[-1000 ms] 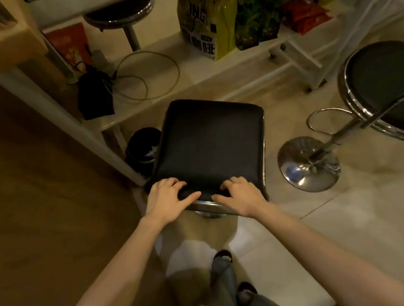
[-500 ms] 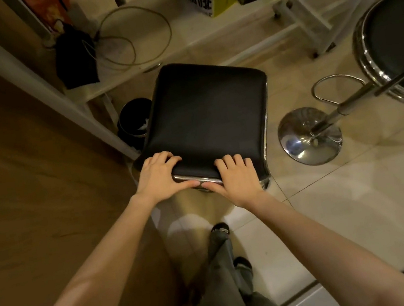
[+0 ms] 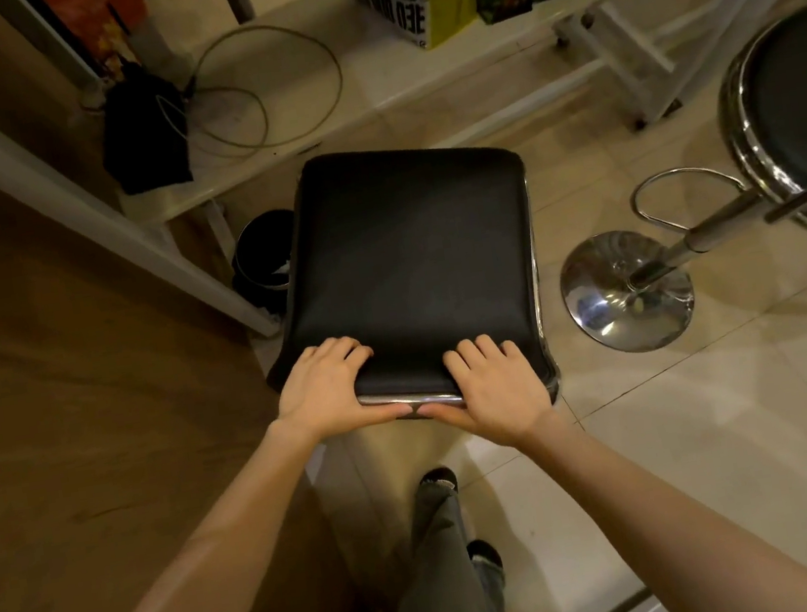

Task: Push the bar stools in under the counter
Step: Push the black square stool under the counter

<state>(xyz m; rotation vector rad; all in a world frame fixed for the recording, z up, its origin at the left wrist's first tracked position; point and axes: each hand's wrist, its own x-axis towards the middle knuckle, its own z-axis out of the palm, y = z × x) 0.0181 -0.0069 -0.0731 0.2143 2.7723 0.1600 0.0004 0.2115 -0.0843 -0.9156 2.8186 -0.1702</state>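
Left hand (image 3: 323,395) and right hand (image 3: 498,388) are gripping the square stool (image 3: 411,263) seat's near edge, fingers (image 3: 346,352) curling over top, thumbs under the rim.

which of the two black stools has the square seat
The black square-cushioned stool in the middle, gripped at its near edge by the left hand and right hand. The chrome-rimmed black stool at right has a round seat.
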